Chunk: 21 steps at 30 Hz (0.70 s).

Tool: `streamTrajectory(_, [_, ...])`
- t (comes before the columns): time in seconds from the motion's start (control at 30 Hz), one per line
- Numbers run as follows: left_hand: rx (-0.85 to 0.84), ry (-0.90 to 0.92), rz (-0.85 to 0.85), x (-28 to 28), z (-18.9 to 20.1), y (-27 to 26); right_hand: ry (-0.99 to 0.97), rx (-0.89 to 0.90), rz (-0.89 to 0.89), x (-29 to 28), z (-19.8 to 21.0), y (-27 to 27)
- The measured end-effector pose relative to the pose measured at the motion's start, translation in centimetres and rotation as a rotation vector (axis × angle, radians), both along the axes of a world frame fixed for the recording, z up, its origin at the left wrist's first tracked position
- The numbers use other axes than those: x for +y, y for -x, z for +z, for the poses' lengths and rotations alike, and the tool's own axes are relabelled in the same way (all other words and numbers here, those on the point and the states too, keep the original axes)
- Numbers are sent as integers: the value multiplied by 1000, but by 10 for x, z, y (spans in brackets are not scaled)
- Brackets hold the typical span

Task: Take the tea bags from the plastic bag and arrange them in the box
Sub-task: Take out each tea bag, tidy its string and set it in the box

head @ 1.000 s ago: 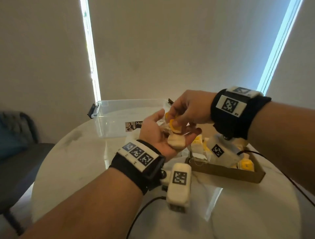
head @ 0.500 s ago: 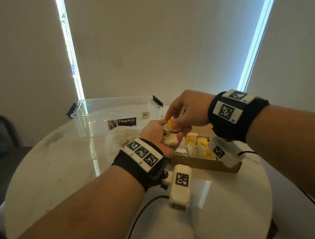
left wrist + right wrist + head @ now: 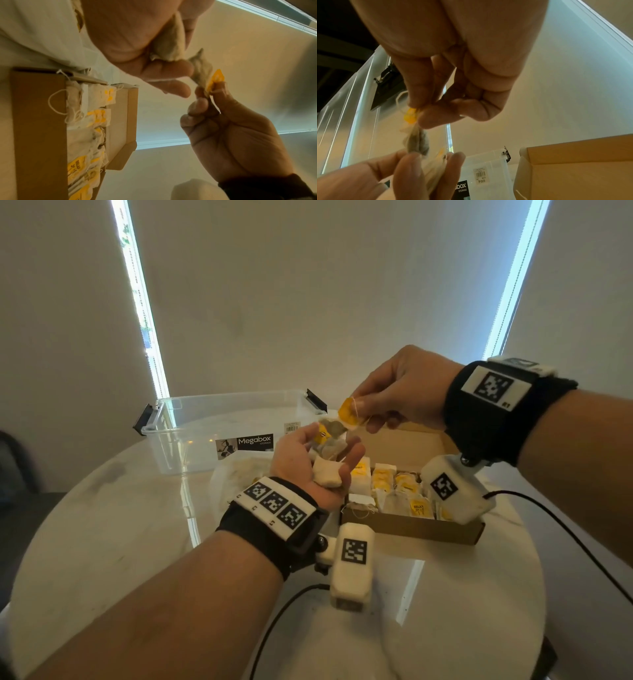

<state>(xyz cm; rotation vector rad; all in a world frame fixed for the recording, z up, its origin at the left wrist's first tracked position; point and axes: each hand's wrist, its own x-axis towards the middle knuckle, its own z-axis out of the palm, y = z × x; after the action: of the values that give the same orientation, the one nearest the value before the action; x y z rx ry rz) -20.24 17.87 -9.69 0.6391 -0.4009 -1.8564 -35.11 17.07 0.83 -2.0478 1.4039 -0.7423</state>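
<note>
My left hand [image 3: 335, 441] is palm up above the table, its fingers cupped round several tea bags [image 3: 327, 477]. Just above it, my right hand [image 3: 359, 409] pinches one tea bag [image 3: 334, 426] by its yellow tag [image 3: 349, 414]; the bag hangs down to the left fingertips. The right wrist view shows this tea bag [image 3: 418, 142] dangling below the pinched tag [image 3: 410, 115]. The brown cardboard box [image 3: 411, 530] lies open below my right wrist, with rows of tea bags [image 3: 387, 484] inside. The plastic bag [image 3: 236, 477] lies crumpled behind my left wrist.
A clear Megabox storage tub [image 3: 205, 433] with black latches stands at the back of the round white table [image 3: 102, 525]. Black cables [image 3: 565, 529] run from the wrist cameras across the table. A dark chair [image 3: 13, 474] sits at the far left.
My right hand has risen up and to the right from the left palm, drawing one tea bag out by its tag. The left hand's fingers have spread slightly.
</note>
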Motion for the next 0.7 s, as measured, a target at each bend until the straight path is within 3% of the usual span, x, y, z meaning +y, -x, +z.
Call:
streamTrajectory(0.17, [4, 94, -33, 2, 2, -5, -135, -115, -59, -2, 1, 3])
streamTrajectory(0.3, [-124, 197, -82, 6, 4, -3, -198, -176, -103, -2, -1, 2])
streamTrajectory(0.57, [-265, 110, 74, -2, -1, 5, -228, -194, -52, -2, -8, 0])
streamTrajectory(0.7, [-267, 101, 76, -1, -1, 6, -79, 5, -13, -2, -12, 0])
